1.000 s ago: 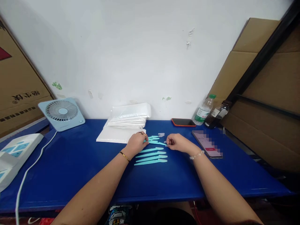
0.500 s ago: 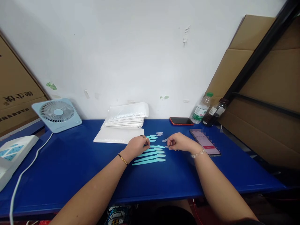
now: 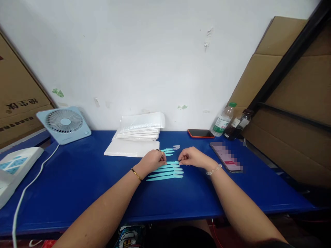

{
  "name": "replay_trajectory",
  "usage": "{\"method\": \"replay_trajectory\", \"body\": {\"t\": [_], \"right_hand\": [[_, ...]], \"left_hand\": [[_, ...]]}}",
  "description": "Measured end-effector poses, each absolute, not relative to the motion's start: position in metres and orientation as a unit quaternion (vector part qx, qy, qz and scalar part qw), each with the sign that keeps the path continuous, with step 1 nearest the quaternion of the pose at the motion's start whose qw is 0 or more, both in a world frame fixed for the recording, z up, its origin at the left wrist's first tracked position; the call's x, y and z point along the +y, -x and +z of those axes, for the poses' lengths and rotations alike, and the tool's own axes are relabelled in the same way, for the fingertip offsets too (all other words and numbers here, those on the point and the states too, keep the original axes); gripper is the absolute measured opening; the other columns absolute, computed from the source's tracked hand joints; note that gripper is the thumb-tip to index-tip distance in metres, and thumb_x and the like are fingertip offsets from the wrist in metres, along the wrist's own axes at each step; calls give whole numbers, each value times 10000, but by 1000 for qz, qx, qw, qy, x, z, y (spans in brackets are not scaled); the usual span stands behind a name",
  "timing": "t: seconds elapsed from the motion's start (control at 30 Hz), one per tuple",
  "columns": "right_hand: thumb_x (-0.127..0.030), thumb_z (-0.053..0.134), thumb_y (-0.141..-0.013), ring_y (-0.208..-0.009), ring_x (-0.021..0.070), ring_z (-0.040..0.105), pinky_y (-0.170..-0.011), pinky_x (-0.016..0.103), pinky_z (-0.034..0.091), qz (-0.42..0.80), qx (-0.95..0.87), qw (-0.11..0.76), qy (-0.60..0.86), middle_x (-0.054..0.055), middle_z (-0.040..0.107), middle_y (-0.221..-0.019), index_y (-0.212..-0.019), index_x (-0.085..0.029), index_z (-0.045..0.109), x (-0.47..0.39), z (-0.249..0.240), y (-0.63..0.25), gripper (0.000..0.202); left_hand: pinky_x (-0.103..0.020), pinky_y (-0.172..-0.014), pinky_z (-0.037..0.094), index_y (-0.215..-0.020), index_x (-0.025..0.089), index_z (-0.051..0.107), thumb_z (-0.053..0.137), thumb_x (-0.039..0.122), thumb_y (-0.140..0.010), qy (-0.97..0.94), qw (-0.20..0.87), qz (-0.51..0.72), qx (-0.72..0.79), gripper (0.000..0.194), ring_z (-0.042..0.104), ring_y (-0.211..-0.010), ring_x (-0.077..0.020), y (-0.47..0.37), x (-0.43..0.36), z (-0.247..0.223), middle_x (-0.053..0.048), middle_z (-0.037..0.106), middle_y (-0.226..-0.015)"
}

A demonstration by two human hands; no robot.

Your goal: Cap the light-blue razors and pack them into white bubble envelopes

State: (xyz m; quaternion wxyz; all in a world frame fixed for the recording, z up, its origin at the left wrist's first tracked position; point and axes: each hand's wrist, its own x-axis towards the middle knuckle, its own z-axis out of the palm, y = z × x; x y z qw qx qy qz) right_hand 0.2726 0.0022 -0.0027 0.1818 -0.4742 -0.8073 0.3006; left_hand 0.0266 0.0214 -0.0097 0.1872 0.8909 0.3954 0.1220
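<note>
Where the two hands meet: a slim turquoise plastic-looking stick (image 3: pixel 172 162) lies between them, low over the blue bench (image 3: pixel 98 182), behind a row of matching turquoise sticks (image 3: pixel 162 178) with narrow tails and wider, stepped ends.

Turquoise stick, handling: likely very light and fairly stiff, its smooth surface perhaps a little slippery; so thin a piece could bend or snap if pressed hard sideways.

Turquoise stick, best hold: the long handle looks the sound place for a pinch, with a lighter touch at the stepped end, which may be the delicate part; whether it carries an edge is too small to tell.

Left hand: the left hand (image 3: pixel 153 159), wearing a dark ring and a bracelet, pinches the stick's handle between thumb and fingers, leaving almost no gap.

Right hand: the right hand (image 3: pixel 191 157), a clear beaded bracelet at its wrist, curls its fingers inward, the tips drawn close together at the stick's stepped end; whether they grip anything is hidden.

Behind the fingers: more turquoise sticks (image 3: pixel 169 151) lie beside small translucent pieces (image 3: pixel 176 147), near a stack of white padded envelopes (image 3: pixel 131 148).
</note>
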Motion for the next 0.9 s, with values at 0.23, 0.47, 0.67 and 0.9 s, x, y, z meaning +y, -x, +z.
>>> {"method": "replay_trajectory", "body": {"t": [0.23, 0.47, 0.67, 0.9], "right_hand": [[-195, 610, -749, -675, 138, 583, -639, 247, 448, 185, -804, 188, 534, 39, 653, -821, -848, -182, 692, 9, 0, -287, 129], [-259, 626, -747, -603, 119, 568, -564, 215, 402, 256, -787, 179, 532, 9, 661, -680, -707, -167, 661, 2, 4, -265, 107], [-292, 655, -737, -582, 127, 565, -542, 225, 395, 258, -790, 193, 521, 7, 644, -647, -694, -169, 673, 5, -4, -254, 132], [-304, 601, -809, -642, 136, 574, -608, 248, 431, 198, -807, 250, 497, 32, 645, -767, -823, -185, 702, 14, -14, -257, 156]], "left_hand": [[-274, -724, 443, -877, 196, 668, 574, 273, -806, -883, 58, 137, 446, 140, 603, -822, -188, -20, 25, -9, -46, 640, -917], [-262, -681, 435, -781, 199, 668, 563, 269, -806, -886, 81, 129, 438, 128, 602, -747, -167, -28, 22, -10, -23, 661, -817], [-241, -646, 442, -799, 192, 664, 563, 256, -797, -875, 160, 151, 431, 120, 603, -740, -160, -30, 24, -14, -22, 662, -802], [-253, -677, 453, -857, 188, 661, 588, 298, -800, -872, 161, 172, 428, 144, 605, -766, -166, -26, 29, -16, -27, 654, -855]]}}
